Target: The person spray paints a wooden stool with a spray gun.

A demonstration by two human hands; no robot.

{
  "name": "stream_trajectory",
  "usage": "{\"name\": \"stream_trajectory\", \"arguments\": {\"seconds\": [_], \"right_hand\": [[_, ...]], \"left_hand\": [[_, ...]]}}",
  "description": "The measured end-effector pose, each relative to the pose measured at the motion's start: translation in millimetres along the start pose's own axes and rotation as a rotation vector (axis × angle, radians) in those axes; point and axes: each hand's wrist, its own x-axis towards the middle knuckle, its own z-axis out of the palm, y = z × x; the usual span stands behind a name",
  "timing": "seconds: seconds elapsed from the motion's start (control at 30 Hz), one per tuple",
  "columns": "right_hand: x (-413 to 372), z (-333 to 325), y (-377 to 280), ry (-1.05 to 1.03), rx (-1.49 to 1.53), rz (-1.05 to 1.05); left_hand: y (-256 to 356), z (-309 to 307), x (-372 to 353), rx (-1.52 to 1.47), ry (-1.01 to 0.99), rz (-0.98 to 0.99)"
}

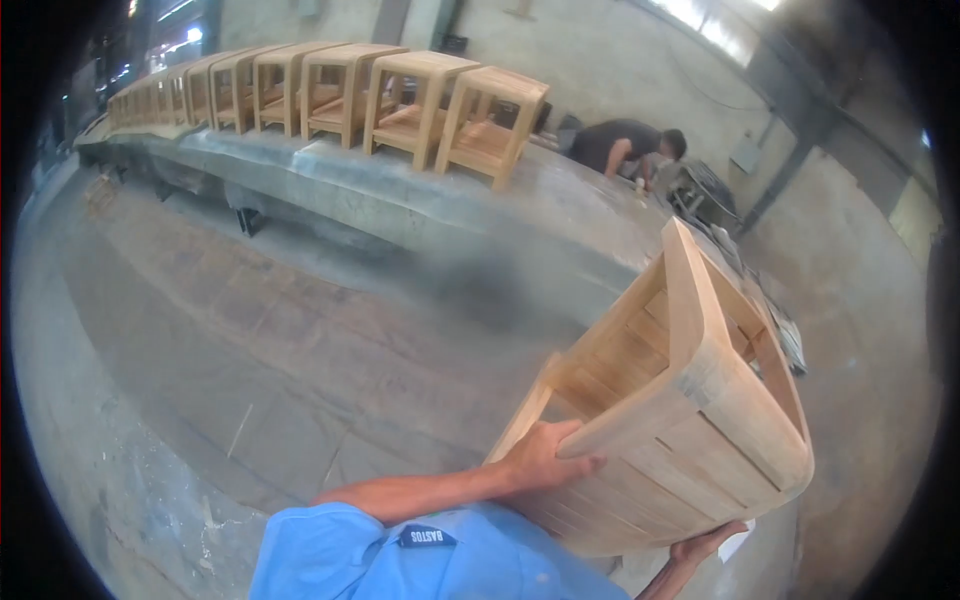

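A pale wooden stool [690, 430] with a slatted top and rounded corners is tilted on its side in front of me. Its open legs and inner slats face up and away. My left hand [555, 457] is closed around the near edge, thumb lying on the slatted face. Lower down, my right hand [708, 543] grips the bottom edge, its fingers partly hidden by the wood. A small white piece [738, 540] shows beside the right hand; I cannot make out what it is.
A long row of similar wooden stools [420, 105] stands on a long grey workbench [380, 205] ahead and to the left. Beyond its right end another person [625, 145] bends over the surface. Near that person is a dark round fan-like object [705, 195].
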Motion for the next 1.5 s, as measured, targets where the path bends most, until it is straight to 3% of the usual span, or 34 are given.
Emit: {"name": "stream_trajectory", "arguments": {"seconds": [0.1,0.23,0.53,0.6,0.73,0.93,1.13,1.23,1.3,1.37,1.5], "right_hand": [[89.9,60.9,30.5,-0.146,0.008,0.040],[176.6,166.2,76.9,-0.173,0.004,0.033],[293.1,379.9,197.5,-0.307,0.142,0.067],[323.1,401.4,224.6,-0.379,0.144,0.090],[369.5,459.4,258.4,-0.326,0.078,0.088],[432.2,552.9,273.5,-0.415,0.090,0.268],[540.5,664.3,296.9,-0.639,-0.047,0.308],[597.5,706.6,323.6,-0.747,-0.122,0.220],[657.3,727.6,355.3,-0.776,-0.274,0.197],[711.0,755.1,389.4,-0.783,-0.369,0.199],[767.1,789.1,447.1,-0.872,-0.289,0.397]], "left_hand": [[-6.5,-30.1,83.3,0.056,0.129,0.088],[-6.7,-82.5,176.1,0.037,0.223,0.096],[-28.1,-227.2,373.1,0.052,0.284,0.169],[-28.9,-253.2,409.5,0.055,0.267,0.134],[-25.8,-300.7,476.9,0.060,0.231,0.075],[-39.8,-354.7,576.3,0.147,0.314,0.145],[-22.9,-411.6,712.6,0.280,0.296,-0.186],[-36.3,-427.8,763.8,0.176,0.307,-0.193],[-95.1,-439.6,793.7,0.281,0.401,-0.029],[-97.8,-438.3,783.7,0.188,0.324,0.031],[-94.5,-443.1,813.9,-0.074,0.318,-0.230]]}}
